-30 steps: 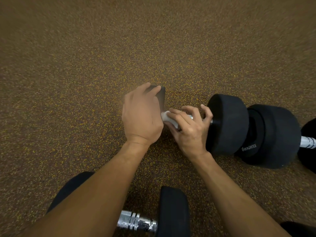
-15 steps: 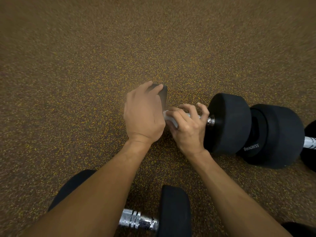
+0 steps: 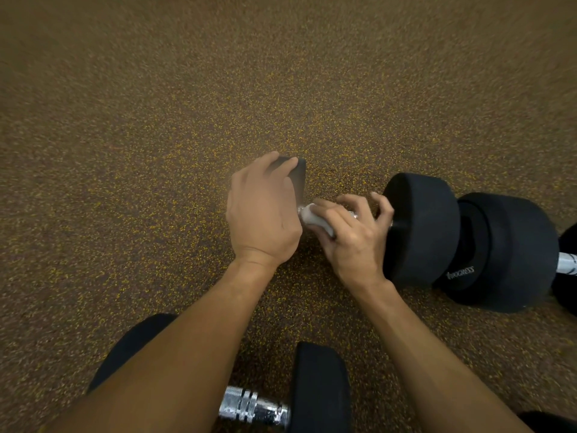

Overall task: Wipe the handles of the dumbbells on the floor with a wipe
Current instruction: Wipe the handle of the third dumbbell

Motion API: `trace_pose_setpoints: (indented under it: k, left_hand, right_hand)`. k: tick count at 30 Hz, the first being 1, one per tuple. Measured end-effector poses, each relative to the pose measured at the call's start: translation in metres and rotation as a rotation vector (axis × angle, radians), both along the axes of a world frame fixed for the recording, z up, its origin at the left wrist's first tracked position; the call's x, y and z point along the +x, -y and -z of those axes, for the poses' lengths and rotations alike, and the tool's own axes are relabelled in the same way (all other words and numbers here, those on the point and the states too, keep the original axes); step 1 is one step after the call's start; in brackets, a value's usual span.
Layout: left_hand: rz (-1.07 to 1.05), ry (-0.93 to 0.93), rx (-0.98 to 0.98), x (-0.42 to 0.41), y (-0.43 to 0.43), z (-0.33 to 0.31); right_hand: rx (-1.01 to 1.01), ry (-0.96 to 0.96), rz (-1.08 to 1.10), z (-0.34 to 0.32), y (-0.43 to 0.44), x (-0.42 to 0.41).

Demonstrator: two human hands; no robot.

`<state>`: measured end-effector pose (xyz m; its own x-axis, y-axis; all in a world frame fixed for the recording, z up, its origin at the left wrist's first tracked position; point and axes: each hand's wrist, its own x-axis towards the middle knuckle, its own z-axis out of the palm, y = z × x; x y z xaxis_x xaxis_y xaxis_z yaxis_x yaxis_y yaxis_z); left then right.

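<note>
1. Closest to the camera, nearer than the middle dumbbell (image 3: 421, 226), a second dumbbell (image 3: 253, 407) is lying on the floor (image 3: 218, 89), showing chrome beside a black head.
2. The right hand (image 3: 352, 235) is gripping a white wipe (image 3: 313, 218) around the middle dumbbell between its heads, fingers curled over it.
3. The left hand (image 3: 262, 214) is holding the middle dumbbell's left head, fingers curving over its top.
4. Just right of the middle dumbbell, a third dumbbell (image 3: 512, 254) with white lettering is lying end to end with it.
</note>
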<state>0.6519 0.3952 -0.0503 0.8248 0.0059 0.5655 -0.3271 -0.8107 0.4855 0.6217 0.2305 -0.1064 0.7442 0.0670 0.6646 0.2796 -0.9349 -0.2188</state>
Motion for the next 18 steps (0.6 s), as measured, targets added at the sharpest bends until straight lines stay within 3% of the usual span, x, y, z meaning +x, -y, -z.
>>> trace_pose_setpoints:
  k: [4,13,18]
  left_hand:
    - [-0.007,-0.004,0.001,0.0,0.0,0.001]
    - [0.002,-0.006,-0.001,0.001,0.001,-0.001]
    - [0.007,0.007,0.005,-0.001,-0.001,0.001]
  right_hand:
    - [0.054,-0.05,0.041,0.005,0.003,-0.009]
    - [-0.026,-0.178,0.041,0.004,-0.025,-0.006]
    - [-0.031,-0.144,-0.017,0.004,-0.011,-0.01]
